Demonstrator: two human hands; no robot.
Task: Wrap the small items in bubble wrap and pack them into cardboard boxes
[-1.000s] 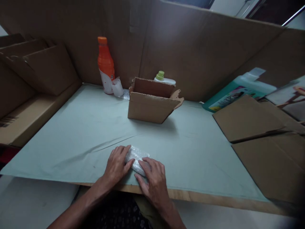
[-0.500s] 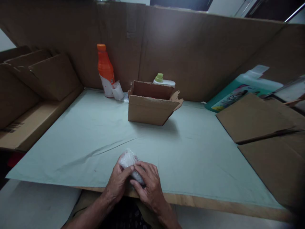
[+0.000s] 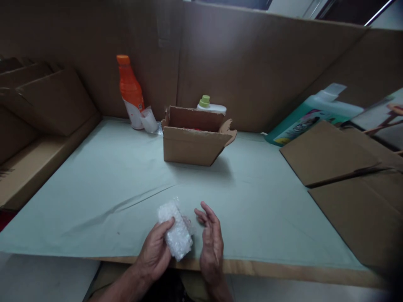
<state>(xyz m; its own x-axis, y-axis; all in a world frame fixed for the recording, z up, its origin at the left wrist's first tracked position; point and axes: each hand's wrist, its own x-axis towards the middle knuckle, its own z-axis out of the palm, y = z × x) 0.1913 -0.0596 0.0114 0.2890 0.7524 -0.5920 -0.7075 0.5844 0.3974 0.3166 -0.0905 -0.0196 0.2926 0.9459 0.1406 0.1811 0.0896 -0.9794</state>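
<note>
My left hand is closed around a bubble-wrapped packet, its thumb lying across the top. The packet is oblong and whitish, and the wrap hides what is inside. Just to the right, apart from the packet, my right hand has its fingers extended and nothing in it. Farther back on the table stands an open cardboard box, with a bit of something red showing over its front edge.
An orange bottle and a small roll of clear wrap stand at the back left. Behind the box is a white bottle with a green cap. A green liquid jug leans at right beside cardboard flaps. Cardboard walls surround the table.
My right hand has let go of the packet and moved right, fingers opening. The packet is turned in my left hand, showing a broad wrapped face. The view has shifted slightly.
</note>
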